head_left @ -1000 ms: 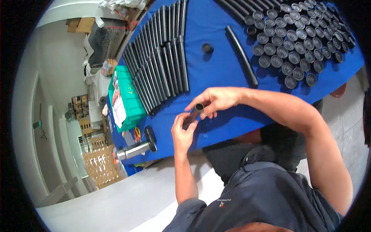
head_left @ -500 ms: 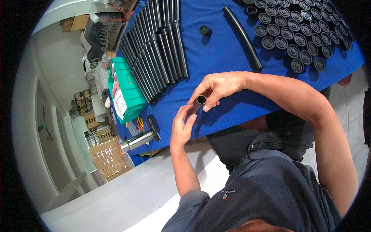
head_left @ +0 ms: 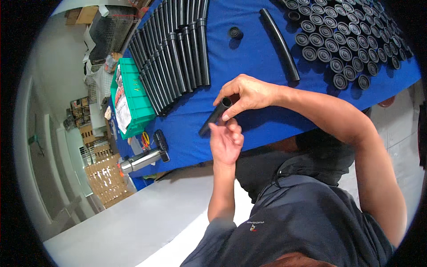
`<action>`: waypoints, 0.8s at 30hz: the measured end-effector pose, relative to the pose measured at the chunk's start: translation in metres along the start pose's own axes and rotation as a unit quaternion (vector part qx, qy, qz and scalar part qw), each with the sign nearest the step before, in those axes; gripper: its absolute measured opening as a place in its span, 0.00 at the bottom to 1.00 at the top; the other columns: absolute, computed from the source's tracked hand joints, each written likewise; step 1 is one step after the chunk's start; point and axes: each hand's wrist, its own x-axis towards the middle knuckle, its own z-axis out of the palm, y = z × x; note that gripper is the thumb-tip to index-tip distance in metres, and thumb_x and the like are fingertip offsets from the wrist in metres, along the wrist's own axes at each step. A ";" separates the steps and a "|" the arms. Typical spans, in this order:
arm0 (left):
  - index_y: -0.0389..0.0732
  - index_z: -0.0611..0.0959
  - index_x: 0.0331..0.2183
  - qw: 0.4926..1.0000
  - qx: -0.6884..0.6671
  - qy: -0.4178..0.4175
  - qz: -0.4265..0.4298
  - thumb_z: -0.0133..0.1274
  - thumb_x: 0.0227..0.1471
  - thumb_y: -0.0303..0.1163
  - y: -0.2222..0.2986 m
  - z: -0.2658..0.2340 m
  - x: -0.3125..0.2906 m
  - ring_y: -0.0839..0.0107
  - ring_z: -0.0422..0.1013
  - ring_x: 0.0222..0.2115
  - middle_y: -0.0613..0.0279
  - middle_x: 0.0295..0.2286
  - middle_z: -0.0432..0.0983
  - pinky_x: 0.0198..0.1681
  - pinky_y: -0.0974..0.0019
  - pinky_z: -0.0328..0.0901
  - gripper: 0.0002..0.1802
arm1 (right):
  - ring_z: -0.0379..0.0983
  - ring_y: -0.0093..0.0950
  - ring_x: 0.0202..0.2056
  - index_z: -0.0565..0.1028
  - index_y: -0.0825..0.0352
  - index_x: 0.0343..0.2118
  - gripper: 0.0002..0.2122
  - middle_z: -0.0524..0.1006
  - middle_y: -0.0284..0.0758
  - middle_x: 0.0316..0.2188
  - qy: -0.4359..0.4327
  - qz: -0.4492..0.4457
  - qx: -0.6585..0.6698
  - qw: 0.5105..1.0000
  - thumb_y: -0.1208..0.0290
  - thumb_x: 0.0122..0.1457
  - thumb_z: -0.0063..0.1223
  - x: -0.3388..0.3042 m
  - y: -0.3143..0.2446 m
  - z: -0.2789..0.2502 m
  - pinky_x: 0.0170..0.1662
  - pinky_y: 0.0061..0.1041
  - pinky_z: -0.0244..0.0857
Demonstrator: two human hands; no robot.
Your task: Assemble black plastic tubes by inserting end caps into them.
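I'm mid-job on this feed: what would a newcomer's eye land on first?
Probably the crowd of round black pieces at the upper right of the blue cloth, with long black tubes lined up across from it at the upper left. Nearer the person, the right hand grips a short tube, and the left hand is close below. The green box stands out beside the lined-up tubes.

Looks like smooth black plastic on held tube (head_left: pixel 213 117), faint sheen; glossier on loose tube (head_left: pixel 280 44). Ridged, mattish plastic on round caps (head_left: pixel 331 45). Smooth plastic on green bin (head_left: pixel 139 95). Matt, creased fabric on blue tablecloth (head_left: pixel 244 60). Shiny metal on silver cylinder (head_left: pixel 146 159).
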 end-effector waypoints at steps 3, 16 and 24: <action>0.38 0.74 0.49 0.986 -0.162 -0.044 -0.006 0.55 0.57 0.45 0.001 -0.023 0.017 0.72 0.69 0.29 0.61 0.29 0.72 0.27 0.70 0.67 0.25 | 0.72 0.23 0.27 0.80 0.70 0.42 0.24 0.77 0.37 0.28 0.021 -0.053 -0.087 0.995 0.57 0.47 0.69 0.001 -0.008 0.000 0.31 0.24 0.67; 0.38 0.77 0.48 0.966 -0.171 -0.111 0.162 0.46 0.60 0.27 0.004 -0.059 0.039 0.46 0.63 0.56 0.43 0.53 0.68 0.58 0.44 0.64 0.14 | 0.72 0.41 0.43 0.72 0.64 0.48 0.18 0.72 0.44 0.40 0.226 0.014 -0.698 0.680 0.73 0.52 0.51 0.036 -0.029 -0.053 0.42 0.40 0.71; 0.43 0.78 0.44 0.964 -0.171 -0.086 0.185 0.48 0.61 0.31 -0.001 -0.051 0.044 0.43 0.64 0.55 0.45 0.49 0.73 0.56 0.45 0.66 0.11 | 0.72 0.43 0.44 0.72 0.66 0.44 0.12 0.72 0.45 0.40 0.107 0.148 -0.699 0.692 0.75 0.55 0.47 0.050 0.000 -0.088 0.45 0.40 0.72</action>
